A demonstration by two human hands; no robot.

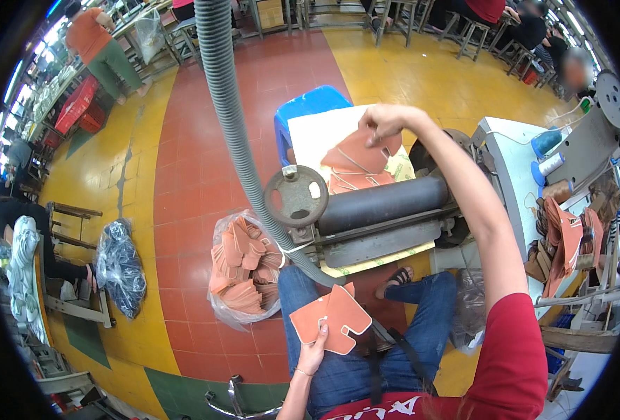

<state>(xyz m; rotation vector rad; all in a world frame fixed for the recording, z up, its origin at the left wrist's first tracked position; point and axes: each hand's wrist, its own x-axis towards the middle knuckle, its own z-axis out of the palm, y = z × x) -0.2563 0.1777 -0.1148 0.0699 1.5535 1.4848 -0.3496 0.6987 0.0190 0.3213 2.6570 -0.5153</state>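
Observation:
My left hand [312, 355] is closed on a few flat orange cut pieces [334, 318], leather-like with pale edges, fanned over my lap. Stretched far forward across a machine with a dark roller [387, 204], my right hand [387, 122] pinches another orange cut piece [357, 152]. That piece hangs over a pile of similar pieces [355, 182] behind the roller, on a pale board [310, 136]. How many layers my right fingers grip cannot be made out.
A grey ribbed hose [227, 91] runs down beside the machine's round wheel [296, 196]. A blue stool [313, 103] stands behind. On the floor left sits a clear bag of orange pieces [243, 269]. To the right, a white table [506, 150] bears thread spools and more pieces.

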